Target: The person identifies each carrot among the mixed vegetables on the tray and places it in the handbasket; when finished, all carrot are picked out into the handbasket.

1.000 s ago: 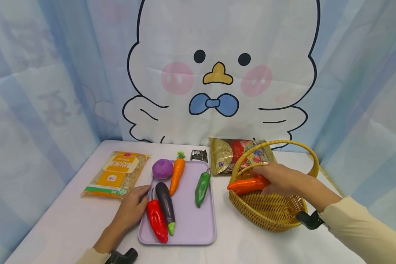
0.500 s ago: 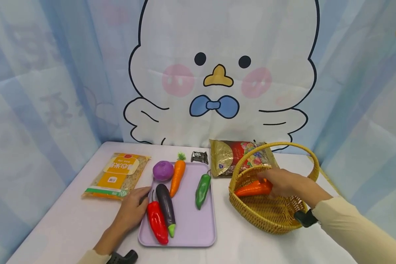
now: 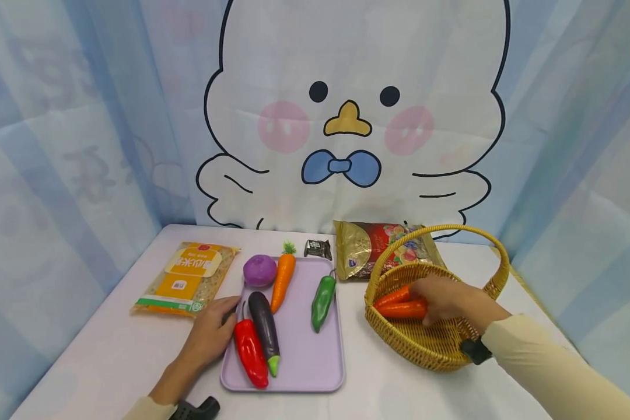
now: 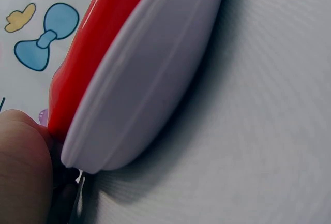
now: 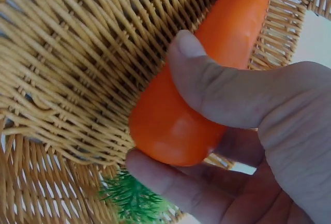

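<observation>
My right hand (image 3: 441, 297) reaches into the wicker basket (image 3: 425, 353) and grips an orange carrot (image 5: 181, 120) between thumb and fingers. Its green fronds (image 5: 132, 195) show below a finger in the right wrist view. Another orange piece (image 3: 396, 296) lies alongside it in the head view; its kind is partly hidden. My left hand (image 3: 210, 329) rests against the left rim of the lilac tray (image 3: 315, 364), its fingertips partly hidden. On the tray lie a red chili pepper (image 3: 251, 356), an eggplant (image 3: 264, 326), a carrot (image 3: 282, 283), a green chili pepper (image 3: 322, 303) and a purple onion-like ball (image 3: 259, 270).
Behind the left hand lies a yellow-labelled grain bag (image 3: 186, 277). A small dark packet (image 3: 318, 249) sits past the tray's far edge. A gold and red bag (image 3: 362, 248) lies behind the basket, whose tall handle (image 3: 451, 228) arches over the right hand.
My right hand has moved slightly right and nearer, going lower into the basket with the carrot. Two orange pieces now show side by side there. The left hand and tray stay put.
</observation>
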`<action>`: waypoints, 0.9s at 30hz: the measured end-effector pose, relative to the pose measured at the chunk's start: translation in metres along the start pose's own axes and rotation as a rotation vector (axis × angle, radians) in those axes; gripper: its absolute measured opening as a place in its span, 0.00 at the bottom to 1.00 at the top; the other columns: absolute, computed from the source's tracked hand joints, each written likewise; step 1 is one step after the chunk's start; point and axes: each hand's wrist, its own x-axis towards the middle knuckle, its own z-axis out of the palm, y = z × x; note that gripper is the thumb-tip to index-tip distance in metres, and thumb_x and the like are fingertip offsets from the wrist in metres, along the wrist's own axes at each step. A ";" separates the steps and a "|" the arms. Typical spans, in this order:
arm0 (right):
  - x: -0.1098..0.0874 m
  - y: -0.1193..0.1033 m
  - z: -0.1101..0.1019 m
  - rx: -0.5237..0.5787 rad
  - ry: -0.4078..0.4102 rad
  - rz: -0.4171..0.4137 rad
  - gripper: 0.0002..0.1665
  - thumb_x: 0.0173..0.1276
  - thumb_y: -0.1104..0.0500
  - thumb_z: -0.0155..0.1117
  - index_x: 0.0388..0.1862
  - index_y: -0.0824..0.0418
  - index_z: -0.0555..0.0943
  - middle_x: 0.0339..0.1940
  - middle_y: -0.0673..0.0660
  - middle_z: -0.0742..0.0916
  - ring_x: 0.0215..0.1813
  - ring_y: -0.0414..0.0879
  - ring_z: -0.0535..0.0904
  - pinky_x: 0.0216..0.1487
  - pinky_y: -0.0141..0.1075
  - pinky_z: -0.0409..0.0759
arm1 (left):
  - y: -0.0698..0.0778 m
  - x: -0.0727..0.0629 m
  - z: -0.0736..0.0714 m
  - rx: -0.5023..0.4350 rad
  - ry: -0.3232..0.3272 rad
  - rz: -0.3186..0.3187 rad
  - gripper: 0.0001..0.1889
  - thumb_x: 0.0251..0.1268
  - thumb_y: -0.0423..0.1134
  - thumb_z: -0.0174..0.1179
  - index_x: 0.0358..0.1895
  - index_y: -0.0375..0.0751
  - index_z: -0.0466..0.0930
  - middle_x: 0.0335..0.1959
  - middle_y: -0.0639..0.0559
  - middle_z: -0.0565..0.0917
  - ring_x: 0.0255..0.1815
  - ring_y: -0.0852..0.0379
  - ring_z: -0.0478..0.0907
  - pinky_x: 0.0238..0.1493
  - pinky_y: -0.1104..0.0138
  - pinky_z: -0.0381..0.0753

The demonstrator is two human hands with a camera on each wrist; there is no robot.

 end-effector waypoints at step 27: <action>0.002 -0.009 -0.017 -0.040 -0.041 0.033 0.19 0.55 0.56 0.81 0.40 0.61 0.83 0.33 0.52 0.81 0.37 0.47 0.76 0.41 0.44 0.83 | 0.000 0.000 -0.001 -0.004 -0.018 -0.021 0.22 0.73 0.33 0.53 0.68 0.32 0.75 0.66 0.37 0.78 0.70 0.38 0.72 0.71 0.44 0.70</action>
